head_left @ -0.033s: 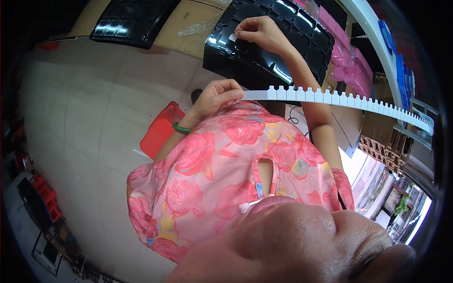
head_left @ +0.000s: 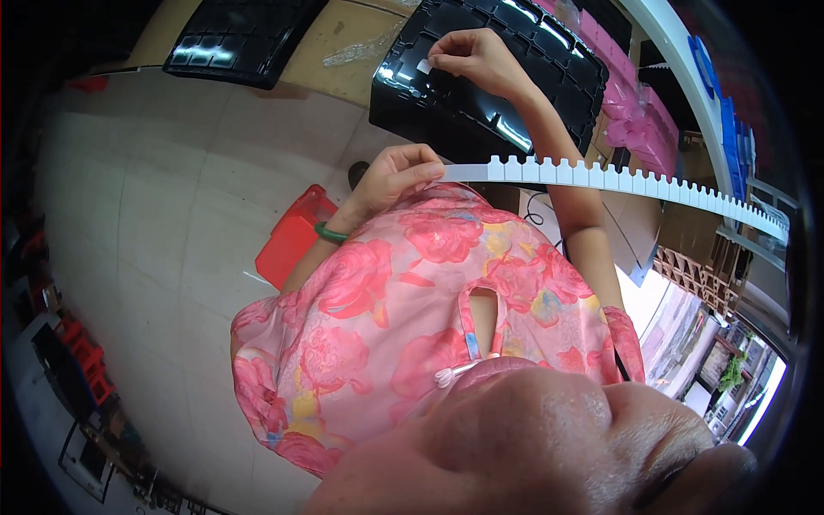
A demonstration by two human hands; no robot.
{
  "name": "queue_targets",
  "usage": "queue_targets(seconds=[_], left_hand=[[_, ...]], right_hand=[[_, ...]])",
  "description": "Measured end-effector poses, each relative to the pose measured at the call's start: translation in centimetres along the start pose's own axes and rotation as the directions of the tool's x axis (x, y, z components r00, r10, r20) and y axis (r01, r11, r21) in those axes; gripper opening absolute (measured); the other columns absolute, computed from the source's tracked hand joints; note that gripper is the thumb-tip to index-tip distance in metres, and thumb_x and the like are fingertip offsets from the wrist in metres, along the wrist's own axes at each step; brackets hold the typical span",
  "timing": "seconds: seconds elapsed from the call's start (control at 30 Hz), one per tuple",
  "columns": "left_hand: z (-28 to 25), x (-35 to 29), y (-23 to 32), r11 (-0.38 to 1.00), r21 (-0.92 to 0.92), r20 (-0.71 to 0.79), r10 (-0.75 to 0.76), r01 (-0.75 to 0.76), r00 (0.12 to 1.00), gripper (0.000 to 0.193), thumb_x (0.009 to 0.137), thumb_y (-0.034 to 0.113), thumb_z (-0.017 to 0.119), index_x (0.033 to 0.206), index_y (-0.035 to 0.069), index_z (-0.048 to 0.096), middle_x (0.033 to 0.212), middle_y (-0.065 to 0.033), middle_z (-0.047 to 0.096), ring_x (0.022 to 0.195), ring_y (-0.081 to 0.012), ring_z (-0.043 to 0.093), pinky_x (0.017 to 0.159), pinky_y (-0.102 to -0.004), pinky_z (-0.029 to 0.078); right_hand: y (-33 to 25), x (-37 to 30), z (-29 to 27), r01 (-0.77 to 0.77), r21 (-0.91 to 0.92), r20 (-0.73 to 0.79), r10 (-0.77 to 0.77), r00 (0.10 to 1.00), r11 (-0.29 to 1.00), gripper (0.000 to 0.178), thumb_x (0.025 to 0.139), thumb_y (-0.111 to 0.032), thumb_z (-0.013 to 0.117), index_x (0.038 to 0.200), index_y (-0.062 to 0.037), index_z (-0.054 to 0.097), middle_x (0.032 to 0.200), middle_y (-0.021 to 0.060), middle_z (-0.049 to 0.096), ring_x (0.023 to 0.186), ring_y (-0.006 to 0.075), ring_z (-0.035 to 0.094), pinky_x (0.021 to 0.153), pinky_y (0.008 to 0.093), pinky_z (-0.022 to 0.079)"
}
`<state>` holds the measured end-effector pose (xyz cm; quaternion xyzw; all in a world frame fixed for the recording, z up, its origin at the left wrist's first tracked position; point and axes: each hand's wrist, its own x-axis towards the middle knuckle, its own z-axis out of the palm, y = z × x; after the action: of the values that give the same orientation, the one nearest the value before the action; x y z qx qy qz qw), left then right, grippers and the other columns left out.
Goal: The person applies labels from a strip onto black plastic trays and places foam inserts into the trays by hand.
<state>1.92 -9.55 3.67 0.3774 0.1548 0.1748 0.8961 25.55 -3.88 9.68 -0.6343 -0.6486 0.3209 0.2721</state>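
Observation:
My left hand (head_left: 399,176), below a green bangle, pinches the near end of a long white label strip (head_left: 592,176). Small square tabs stand in a row along the strip, with a smooth bare stretch beside my fingers. The strip runs right, passing over my right forearm. My right hand (head_left: 481,64) is over a stack of glossy black plastic trays (head_left: 489,112), thumb and forefinger pressed together. A small white sticker (head_left: 424,67) shows right at those fingertips, against the top tray's corner. Whether the sticker is still held or stuck down, I cannot tell.
Another black tray (head_left: 236,43) lies on brown cardboard (head_left: 343,51) at the far left, near crumpled clear plastic (head_left: 369,50). Pink packaging (head_left: 635,120) stands right of the stack. A white curved frame (head_left: 687,77) rises at the right. A red stool (head_left: 296,232) is beside my left arm.

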Motion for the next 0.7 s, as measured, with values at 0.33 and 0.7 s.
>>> queue_targets(seconds=[0.33, 0.7], left_hand=[[0.7, -0.2, 0.5, 0.996, -0.087, -0.045, 0.009, -0.013, 0.999, 0.008, 0.089, 0.01, 0.063, 0.085, 0.004, 0.059, 0.066, 0.0052, 0.049, 0.052, 0.0001, 0.038, 0.046, -0.0143, 0.027], [0.3, -0.4, -0.1, 0.998, -0.05, -0.071, -0.041, 0.037, 0.997, 0.009, 0.089, 0.012, 0.064, 0.086, 0.005, 0.06, 0.062, 0.006, 0.047, 0.05, 0.0, 0.036, 0.044, -0.0149, 0.025]], right_hand=[[0.3, 0.3, 2.8, 0.018, -0.183, -0.129, -0.042, 0.991, 0.983, 0.021, 0.08, -0.02, 0.069, 0.091, -0.0028, 0.073, 0.085, 0.0136, 0.07, 0.078, 0.0249, 0.068, 0.075, 0.0325, 0.053], [-1.5, 2.1, 4.2, 0.002, -0.358, -0.073, -0.03, 0.997, 0.934, 0.018, 0.074, -0.016, 0.068, 0.084, -0.0017, 0.072, 0.077, 0.0153, 0.069, 0.071, 0.0278, 0.067, 0.07, 0.035, 0.053]])
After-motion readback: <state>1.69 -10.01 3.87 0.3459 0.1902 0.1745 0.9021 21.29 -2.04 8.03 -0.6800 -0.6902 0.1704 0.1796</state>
